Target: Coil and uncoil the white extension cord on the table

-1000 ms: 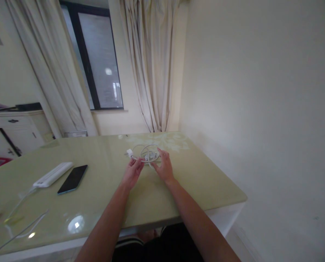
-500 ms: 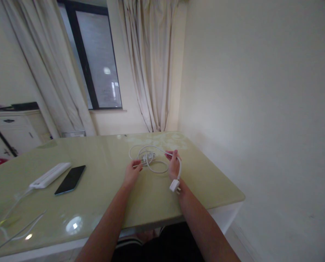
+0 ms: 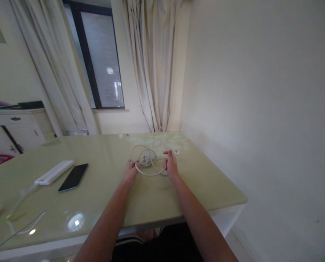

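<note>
A white cord [image 3: 148, 175] lies in loose loops on the table in front of me. Inside the loops sits a small white extension socket [image 3: 151, 156], partly crossed by the cord. My left hand [image 3: 129, 173] pinches the cord at the left side of the loops. On the right side, my right hand [image 3: 171, 165] is closed on the cord, with its index finger and thumb raised. Just past the right fingers shows a small white piece, apparently the plug [image 3: 176, 152], partly hidden by the hand.
To the left lie a black phone [image 3: 73, 177] and a long white power strip [image 3: 55, 172] with its cord running toward the near edge. A thin cable [image 3: 17, 233] crosses the table's front left. The glossy table [image 3: 206, 182] ends near the wall [image 3: 260, 109] on the right.
The plug that hung over my right wrist is now beyond the right hand. My right fingers have come down around the cord, and the loops have drawn rounder.
</note>
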Tool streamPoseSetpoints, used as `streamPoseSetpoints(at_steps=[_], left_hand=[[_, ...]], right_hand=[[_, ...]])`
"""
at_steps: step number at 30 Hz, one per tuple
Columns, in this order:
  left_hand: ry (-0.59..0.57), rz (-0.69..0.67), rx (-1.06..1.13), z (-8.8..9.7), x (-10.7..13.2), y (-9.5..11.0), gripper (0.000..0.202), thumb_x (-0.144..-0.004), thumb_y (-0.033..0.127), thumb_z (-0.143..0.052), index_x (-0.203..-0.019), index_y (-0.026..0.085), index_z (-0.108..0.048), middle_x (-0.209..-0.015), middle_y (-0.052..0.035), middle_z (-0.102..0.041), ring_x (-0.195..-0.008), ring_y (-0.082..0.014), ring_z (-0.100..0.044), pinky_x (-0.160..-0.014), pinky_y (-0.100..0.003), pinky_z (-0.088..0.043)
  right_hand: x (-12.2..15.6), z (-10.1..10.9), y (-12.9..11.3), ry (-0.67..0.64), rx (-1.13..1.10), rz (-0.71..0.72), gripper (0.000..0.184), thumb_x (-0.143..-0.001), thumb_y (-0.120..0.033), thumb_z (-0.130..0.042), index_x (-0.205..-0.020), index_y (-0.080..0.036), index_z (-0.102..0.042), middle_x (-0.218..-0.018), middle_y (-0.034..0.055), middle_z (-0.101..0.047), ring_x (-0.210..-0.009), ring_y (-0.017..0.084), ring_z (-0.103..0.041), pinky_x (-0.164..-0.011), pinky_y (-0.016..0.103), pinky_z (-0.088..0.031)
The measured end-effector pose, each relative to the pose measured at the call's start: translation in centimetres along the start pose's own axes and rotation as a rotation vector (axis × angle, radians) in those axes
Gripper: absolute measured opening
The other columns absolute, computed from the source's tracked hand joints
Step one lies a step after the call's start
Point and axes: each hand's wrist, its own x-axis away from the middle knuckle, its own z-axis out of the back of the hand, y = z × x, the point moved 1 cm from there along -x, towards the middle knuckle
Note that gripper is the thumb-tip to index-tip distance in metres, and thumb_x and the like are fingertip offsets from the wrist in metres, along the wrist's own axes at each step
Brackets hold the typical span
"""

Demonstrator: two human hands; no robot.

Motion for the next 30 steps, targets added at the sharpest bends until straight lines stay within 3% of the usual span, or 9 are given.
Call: streamPoseSetpoints(at_steps=[3,5,9,12,15,20,24,27,30], left_hand=[[-0.182,-0.033,-0.053,-0.5,0.7,0.8,0.062,-0.055,0.026,-0.091,-0.111,0.016,-0.067,-0.098,-0.0120,-0.075,-0.096,-0.0260,-0.072,-0.087,-0.037,-0.055],[-0.215,-0.077,-0.103,-0.8,1.1,1.2,0.057,-0.055,0.029,-0.090,-0.107,0.016,-0.070,-0.095,-0.0100,-0.075,-0.094,-0.0259,-0.071,-0.088,-0.038,-0.054],[-0.137,-0.153,-0.231,-0.9,1.0,1.3,0.045,-0.063,0.024,-0.081,-0.106,0.016,-0.071,-0.087,-0.0046,-0.071,-0.086,-0.0208,-0.068,-0.083,-0.034,-0.054],[-0.081,-0.151,-0.271,-0.7,0.5,0.7,0.042,-0.067,0.017,-0.074,-0.109,0.016,-0.070,-0.085,-0.0035,-0.067,-0.080,-0.0188,-0.065,-0.076,-0.031,-0.053],[0.016,-0.206,-0.346,-0.3,0.0,0.3,0.036,-0.069,0.013,-0.068,-0.105,0.016,-0.069,-0.081,-0.0023,-0.062,-0.079,-0.0197,-0.063,-0.077,-0.033,-0.052],[0.195,-0.376,-0.537,0.6,-0.5,0.5,0.021,-0.073,0.012,-0.062,-0.093,0.018,-0.066,-0.086,-0.0064,-0.062,-0.095,-0.0254,-0.062,-0.092,-0.040,-0.049],[0.303,-0.335,-0.640,1.3,-0.4,1.1,0.014,-0.076,0.013,-0.059,-0.088,0.019,-0.065,-0.084,-0.0080,-0.060,-0.093,-0.0270,-0.061,-0.093,-0.042,-0.048],[0.306,-0.332,-0.620,1.4,0.0,1.5,0.021,-0.073,0.010,-0.057,-0.086,0.020,-0.069,-0.084,-0.0079,-0.061,-0.092,-0.0260,-0.062,-0.092,-0.039,-0.048],[0.235,-0.320,-0.529,1.0,0.3,1.8,0.023,-0.073,0.015,-0.057,-0.088,0.021,-0.073,-0.075,-0.0044,-0.059,-0.081,-0.0240,-0.060,-0.079,-0.035,-0.049]], right_hand=[[-0.1,0.2,0.4,0.024,0.186,0.061,0.050,-0.083,-0.072,-0.063,-0.088,-0.023,-0.067,-0.046,-0.0048,-0.051,-0.045,0.014,-0.050,-0.046,0.024,-0.033],[-0.1,0.4,0.6,0.077,0.324,0.105,0.035,-0.082,-0.059,-0.073,-0.088,-0.025,-0.069,-0.059,-0.0003,-0.061,-0.065,0.019,-0.062,-0.058,0.025,-0.039],[0.0,1.0,0.1,0.190,0.472,0.208,0.022,-0.089,-0.049,-0.067,-0.098,-0.029,-0.069,-0.070,0.0015,-0.065,-0.079,0.022,-0.063,-0.068,0.026,-0.039],[0.2,1.3,-0.8,0.296,0.437,0.368,0.032,-0.098,-0.052,-0.049,-0.104,-0.026,-0.068,-0.081,0.0031,-0.066,-0.078,0.021,-0.060,-0.070,0.027,-0.039],[0.3,1.4,-1.4,0.354,0.422,0.448,0.040,-0.101,-0.050,-0.038,-0.111,-0.024,-0.066,-0.074,0.0005,-0.058,-0.069,0.018,-0.053,-0.068,0.026,-0.039],[0.7,1.0,-1.5,0.278,0.379,0.446,0.038,-0.098,-0.049,-0.042,-0.113,-0.023,-0.066,-0.067,-0.0027,-0.049,-0.062,0.016,-0.046,-0.065,0.026,-0.039],[0.9,0.9,-1.4,0.270,0.381,0.439,0.035,-0.097,-0.047,-0.043,-0.111,-0.023,-0.066,-0.067,-0.0021,-0.050,-0.062,0.017,-0.046,-0.067,0.027,-0.040],[1.0,0.7,-1.2,0.222,0.392,0.443,0.033,-0.096,-0.047,-0.046,-0.108,-0.024,-0.067,-0.068,-0.0012,-0.052,-0.064,0.017,-0.048,-0.070,0.028,-0.042],[1.0,0.5,-0.7,0.141,0.444,0.463,0.034,-0.097,-0.047,-0.045,-0.107,-0.024,-0.068,-0.070,0.0009,-0.056,-0.069,0.018,-0.054,-0.072,0.029,-0.044]])
